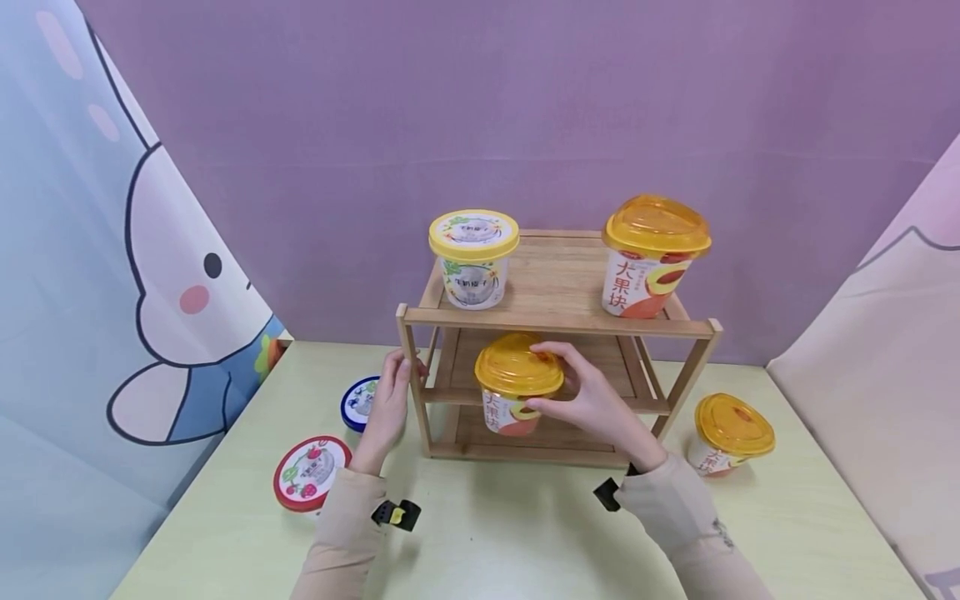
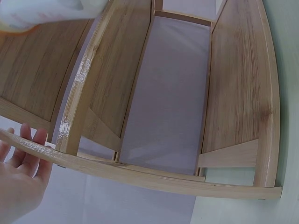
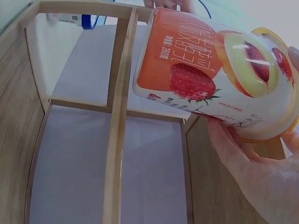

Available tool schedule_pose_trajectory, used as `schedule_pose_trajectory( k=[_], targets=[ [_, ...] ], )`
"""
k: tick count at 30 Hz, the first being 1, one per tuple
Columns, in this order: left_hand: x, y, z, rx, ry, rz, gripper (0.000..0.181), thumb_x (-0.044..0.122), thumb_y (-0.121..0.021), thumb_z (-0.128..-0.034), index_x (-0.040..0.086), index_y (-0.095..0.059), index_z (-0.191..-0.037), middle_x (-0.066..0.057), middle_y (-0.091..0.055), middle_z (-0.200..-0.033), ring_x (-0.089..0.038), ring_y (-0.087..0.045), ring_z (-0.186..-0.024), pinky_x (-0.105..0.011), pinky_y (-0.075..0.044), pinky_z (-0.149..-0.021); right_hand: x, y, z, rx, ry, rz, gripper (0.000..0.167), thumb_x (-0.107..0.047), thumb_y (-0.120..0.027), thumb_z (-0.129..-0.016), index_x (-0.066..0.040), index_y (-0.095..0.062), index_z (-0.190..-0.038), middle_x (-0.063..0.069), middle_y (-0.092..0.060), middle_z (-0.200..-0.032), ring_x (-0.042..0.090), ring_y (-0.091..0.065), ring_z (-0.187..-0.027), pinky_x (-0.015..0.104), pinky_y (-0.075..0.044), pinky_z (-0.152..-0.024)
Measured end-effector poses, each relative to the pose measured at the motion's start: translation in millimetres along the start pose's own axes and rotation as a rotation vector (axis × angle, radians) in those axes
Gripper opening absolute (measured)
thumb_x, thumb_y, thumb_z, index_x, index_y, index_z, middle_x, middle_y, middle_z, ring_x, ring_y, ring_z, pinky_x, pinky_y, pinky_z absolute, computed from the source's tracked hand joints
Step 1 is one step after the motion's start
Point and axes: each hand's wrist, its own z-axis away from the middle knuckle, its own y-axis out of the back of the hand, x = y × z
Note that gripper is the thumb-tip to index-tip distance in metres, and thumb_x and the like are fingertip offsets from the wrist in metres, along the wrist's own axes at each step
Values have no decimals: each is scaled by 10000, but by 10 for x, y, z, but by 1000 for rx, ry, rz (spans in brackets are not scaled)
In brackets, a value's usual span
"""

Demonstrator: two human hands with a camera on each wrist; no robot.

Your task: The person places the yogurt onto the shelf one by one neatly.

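We hold the orange-lidded cup [image 1: 517, 382] mid-frame in front of the wooden rack [image 1: 555, 322], right grip [image 1: 592, 400] pinching its side, left grip [image 1: 392, 404] curled round the rack's left post [image 1: 423, 427], centre-left, probably to steady it.

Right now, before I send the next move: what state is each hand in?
Left hand: closed, holding the left front post of the wooden rack.
Right hand: closed, holding a yellow-lidded cup.
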Motion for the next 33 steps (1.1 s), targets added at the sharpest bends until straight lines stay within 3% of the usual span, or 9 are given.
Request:
schedule_pose_trajectory(
  k=[7,14,17,21,28,33],
  targets=[
    [11,-2,1,-4,-13,15,278,164,-269,-981,-35,-401,-1121,-274,-476,-957,-284,-493,-907,-401,-380,-826,14,-70,-92,-19,-63,-47,591,-141,-691,-762,-152,-385,-1267,64,-405,-1271,228,-479,-1083,355,-425,-881],
    [-1,5,-1,-7,-5,17,277,177,-272,-981,-20,-404,-1125,-116,-507,-917,-307,-487,-920,-393,-377,-829,-136,-120,-165,-23,-140,-54,606,-136,-664,-790,-109,-348,-1306,98,-379,-1306,266,-470,-1088,373,-426,-878],
    [-14,5,4,-13,-11,26,296,202,-267,-983,-22,-393,-1130,-189,-492,-945,-393,-455,-948,-393,-368,-833,-39,-124,-218,-18,-155,-42,636,-221,-670,-786,-140,-338,-1322,66,-383,-1311,243,-476,-1075,361,-428,-876],
    [3,4,8,-22,-2,42,289,164,-258,-983,-44,-376,-1146,-291,-450,-976,-395,-447,-949,-388,-353,-839,64,-125,-295,-23,-151,-47,687,-288,-675,-775,-165,-312,-1346,42,-392,-1310,224,-480,-1074,355,-424,-881],
    [189,-4,43,-24,3,43,244,55,-247,-972,-88,-366,-1129,-330,-448,-967,-436,-438,-941,-416,-348,-831,85,-149,-437,-63,-184,-90,722,-298,-675,-774,-210,-273,-1367,28,-386,-1314,216,-479,-1102,335,-427,-879],
    [99,8,22,-23,11,40,254,101,-259,-977,-66,-378,-1126,-302,-472,-970,-393,-459,-940,-402,-357,-834,75,-177,-528,-63,-206,-59,766,-337,-675,-767,-221,-231,-1380,27,-371,-1323,210,-466,-1119,351,-420,-887]
  ],
)
